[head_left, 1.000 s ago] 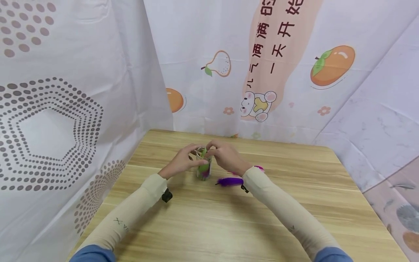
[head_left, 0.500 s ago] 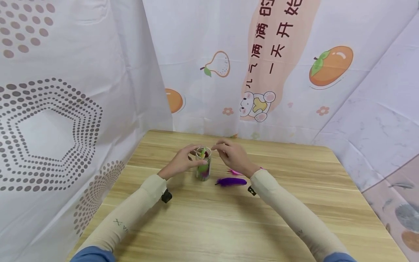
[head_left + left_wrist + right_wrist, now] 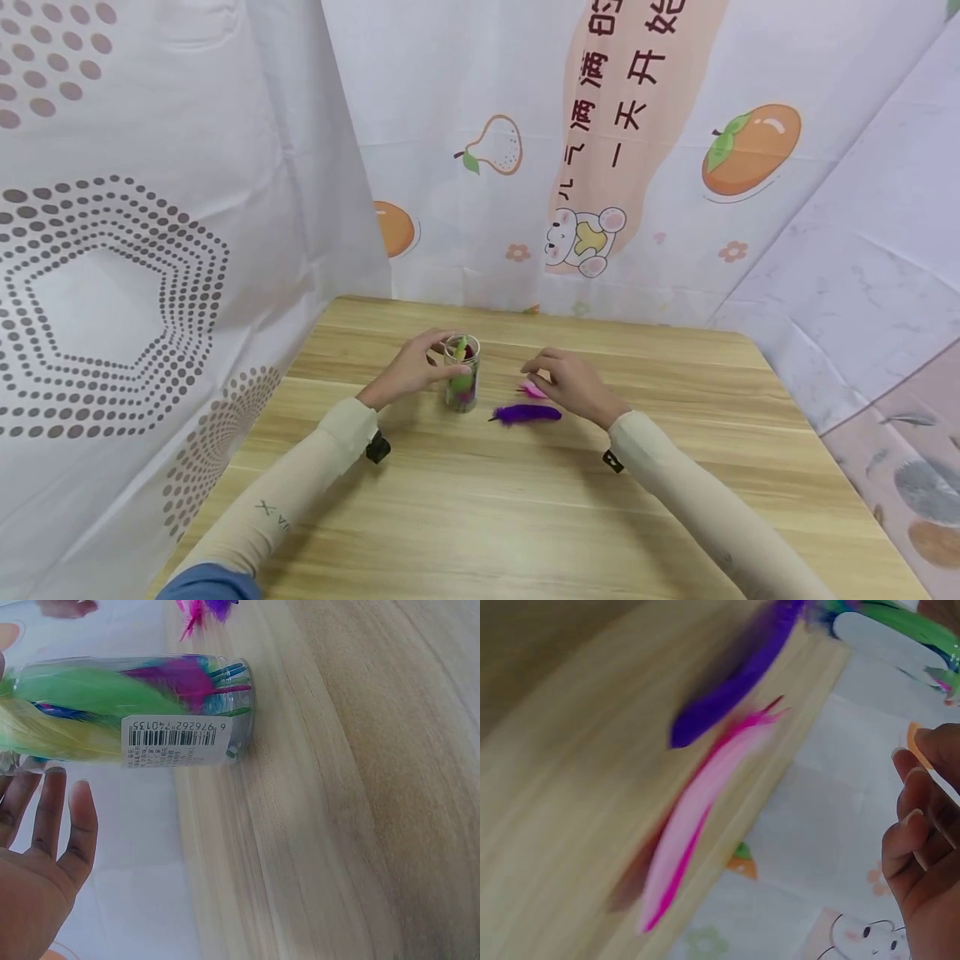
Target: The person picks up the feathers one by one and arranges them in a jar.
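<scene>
On the table (image 3: 525,517), nearest the person, the purple feather (image 3: 527,413) lies flat with nothing touching it. Just behind it lies the pink feather (image 3: 532,389), partly under the right hand (image 3: 573,387). That hand hovers with its fingers loosely curled and holds nothing. To the left, well apart from that hand, stands the jar (image 3: 461,375), upright and already stuffed with green, yellow and purple feathers. The left hand (image 3: 412,371) steadies it near the rim — apparently with thumb and forefinger, though the wrist view shows only the other fingers, straight and off the glass. Behind all this hangs the printed curtain (image 3: 600,167).

The step in hand looks like fetching a loose feather for the jar. It would call for a light pinch on the pink quill — the nearer one to the fingers — while the jar is kept upright.
</scene>
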`<state>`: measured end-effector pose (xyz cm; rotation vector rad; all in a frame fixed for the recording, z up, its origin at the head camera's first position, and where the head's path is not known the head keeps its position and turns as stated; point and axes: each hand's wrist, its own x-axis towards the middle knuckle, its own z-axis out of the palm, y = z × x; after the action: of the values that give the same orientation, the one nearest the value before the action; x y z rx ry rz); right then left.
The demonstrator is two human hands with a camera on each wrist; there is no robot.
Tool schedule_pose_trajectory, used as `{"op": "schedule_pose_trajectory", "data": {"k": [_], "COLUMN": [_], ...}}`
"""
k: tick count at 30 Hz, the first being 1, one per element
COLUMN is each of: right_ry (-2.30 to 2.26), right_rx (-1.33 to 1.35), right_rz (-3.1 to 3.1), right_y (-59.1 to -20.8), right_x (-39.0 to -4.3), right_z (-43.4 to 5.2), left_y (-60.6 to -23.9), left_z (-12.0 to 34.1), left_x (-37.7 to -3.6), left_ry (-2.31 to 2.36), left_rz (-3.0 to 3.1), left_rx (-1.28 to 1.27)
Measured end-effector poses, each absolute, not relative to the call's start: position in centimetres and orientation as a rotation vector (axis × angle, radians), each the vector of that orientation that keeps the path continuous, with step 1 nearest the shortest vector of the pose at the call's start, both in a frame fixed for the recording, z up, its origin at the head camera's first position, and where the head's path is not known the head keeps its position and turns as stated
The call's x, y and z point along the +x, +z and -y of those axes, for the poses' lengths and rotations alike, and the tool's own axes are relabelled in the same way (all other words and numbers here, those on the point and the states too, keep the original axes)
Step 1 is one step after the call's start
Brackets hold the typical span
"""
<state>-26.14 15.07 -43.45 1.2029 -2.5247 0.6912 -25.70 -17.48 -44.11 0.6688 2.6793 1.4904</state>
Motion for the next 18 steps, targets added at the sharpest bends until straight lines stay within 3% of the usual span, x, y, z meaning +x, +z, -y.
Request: {"op": "schedule_pose_trajectory", "data": {"k": [18], "right_ry": [0.583], "right_rx": [1.177], "right_rz": [2.723], "right_y": [-46.5], "right_x": [-24.4], "right_z": [-17.8], "left_y": [-43.9], "left_z": [17.4], "left_x": [-25.5], "left_ry": [1.488], "left_rz": [-2.689], "left_rx": [0.668]}}
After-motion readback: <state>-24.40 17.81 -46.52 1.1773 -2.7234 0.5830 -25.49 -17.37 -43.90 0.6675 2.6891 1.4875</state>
